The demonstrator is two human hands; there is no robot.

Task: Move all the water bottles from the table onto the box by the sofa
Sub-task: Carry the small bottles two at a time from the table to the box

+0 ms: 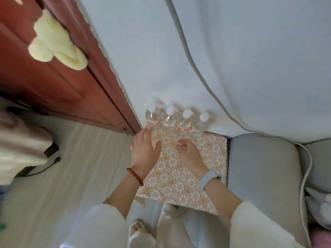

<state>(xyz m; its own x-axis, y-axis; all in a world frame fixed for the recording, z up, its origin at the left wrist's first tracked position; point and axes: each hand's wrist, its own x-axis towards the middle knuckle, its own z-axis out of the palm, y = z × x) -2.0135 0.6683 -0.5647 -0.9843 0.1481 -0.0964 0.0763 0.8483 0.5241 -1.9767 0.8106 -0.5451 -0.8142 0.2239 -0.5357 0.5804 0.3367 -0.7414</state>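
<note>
Four water bottles [176, 121] stood on box [186, 176]; table unseen. Left hand [144, 149] flat, touching end bottle; right hand [188, 153] curled, grasp unclear.

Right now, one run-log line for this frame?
bottles: four upright on floral box | left hand: open, touching leftmost bottle | right hand: grip unclear

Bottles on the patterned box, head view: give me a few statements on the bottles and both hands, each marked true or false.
1. Four water bottles stand upright in a row on the box. True.
2. The bottles have blue caps. False: the caps are white.
3. The left hand has straight fingers reaching to the leftmost bottle. True.
4. The right hand lifts a bottle clear of the box. False: it is low at the bottles' bases, all four standing.
5. The row is at the box's near edge. False: it is at the far edge, by the wall.
</note>
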